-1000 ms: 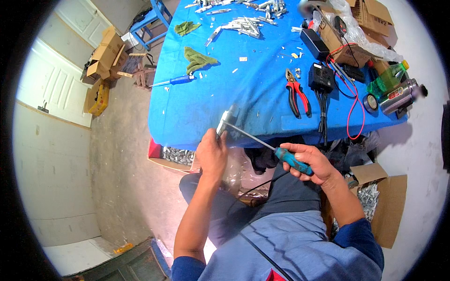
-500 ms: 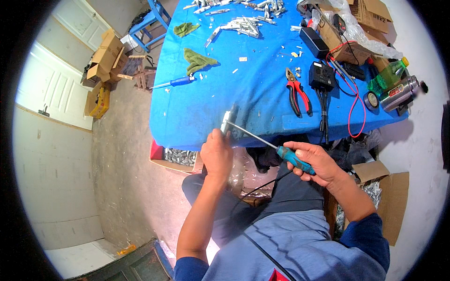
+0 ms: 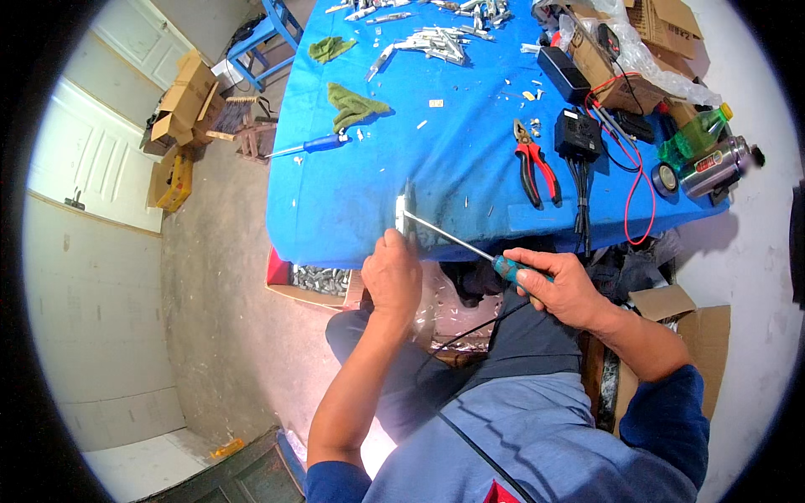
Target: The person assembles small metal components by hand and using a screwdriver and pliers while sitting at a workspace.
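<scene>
At the near edge of the blue-covered table (image 3: 335, 214), my left hand (image 3: 392, 272) is closed around the lower end of a slim white and grey piece (image 3: 401, 210), which points away from me. My right hand (image 3: 563, 289) grips the teal handle of a screwdriver (image 3: 457, 241). Its metal shaft runs to the left, and the tip meets the side of the white and grey piece. Whether the tip sits in a gap or only touches the surface is too small to tell.
Red-handled pliers (image 3: 535, 168), a black box with cables (image 3: 579, 134) and a steel flask (image 3: 717, 166) lie to the right. A blue screwdriver (image 3: 310, 145) and green cloths (image 3: 352, 107) are on the left. Similar white pieces (image 3: 432, 44) pile up at the back.
The white and grey piece has turned a little more upright, and my left hand has shifted slightly. My right hand has rolled over the screwdriver handle, its back now facing up more.
</scene>
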`<state>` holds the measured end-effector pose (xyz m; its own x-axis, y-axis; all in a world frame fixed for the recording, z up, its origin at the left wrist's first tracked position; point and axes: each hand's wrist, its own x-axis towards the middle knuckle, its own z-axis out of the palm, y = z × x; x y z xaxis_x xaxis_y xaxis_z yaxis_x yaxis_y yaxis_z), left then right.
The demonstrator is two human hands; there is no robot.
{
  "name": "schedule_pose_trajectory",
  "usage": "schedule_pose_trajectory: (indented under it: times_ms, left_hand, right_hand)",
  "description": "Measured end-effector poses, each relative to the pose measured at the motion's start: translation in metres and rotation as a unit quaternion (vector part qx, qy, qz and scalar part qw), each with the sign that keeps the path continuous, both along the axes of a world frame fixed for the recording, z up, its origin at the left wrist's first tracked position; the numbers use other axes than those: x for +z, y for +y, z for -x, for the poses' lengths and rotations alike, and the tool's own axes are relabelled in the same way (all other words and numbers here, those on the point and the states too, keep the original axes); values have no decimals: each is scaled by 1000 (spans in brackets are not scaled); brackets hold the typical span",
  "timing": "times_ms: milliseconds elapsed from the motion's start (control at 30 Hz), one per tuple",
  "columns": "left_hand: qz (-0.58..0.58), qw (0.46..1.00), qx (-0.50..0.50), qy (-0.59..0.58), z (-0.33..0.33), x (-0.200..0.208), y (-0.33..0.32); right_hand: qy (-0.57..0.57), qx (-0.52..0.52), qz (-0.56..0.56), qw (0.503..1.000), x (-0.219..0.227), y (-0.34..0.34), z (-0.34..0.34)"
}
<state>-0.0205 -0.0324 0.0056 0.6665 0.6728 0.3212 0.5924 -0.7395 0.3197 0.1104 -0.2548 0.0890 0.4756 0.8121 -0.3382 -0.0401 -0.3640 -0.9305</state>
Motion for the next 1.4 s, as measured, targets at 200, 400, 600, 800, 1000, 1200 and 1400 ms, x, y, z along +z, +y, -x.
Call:
schedule_pose_trajectory:
  times_ms: [200, 400, 600, 800, 1000, 1200, 1400]
  left_hand:
    - [17, 1000, 7, -14, -3, 5, 0]
    - [124, 991, 27, -41, 13, 0, -8]
    - [167, 984, 20, -63, 35, -21, -16]
    - [230, 972, 17, -51, 36, -8, -4]
    - [354, 931, -16, -86, 34, -14, 9]
    - [440, 888, -21, -130, 25, -9, 5]
    - [325, 943, 5, -69, 22, -6, -2]
  right_hand:
    - [-335, 67, -54, 938, -8, 3, 7]
    - [217, 13, 45, 975, 2, 6, -44]
    - [216, 66, 43, 973, 0, 4, -40]
    - [144, 53, 53, 987, 13, 4, -26]
    - [149, 42, 51, 987, 14, 2, -25]
    - [148, 42, 51, 987, 16, 2, -26]
    - [61, 51, 6, 997, 14, 5, -22]
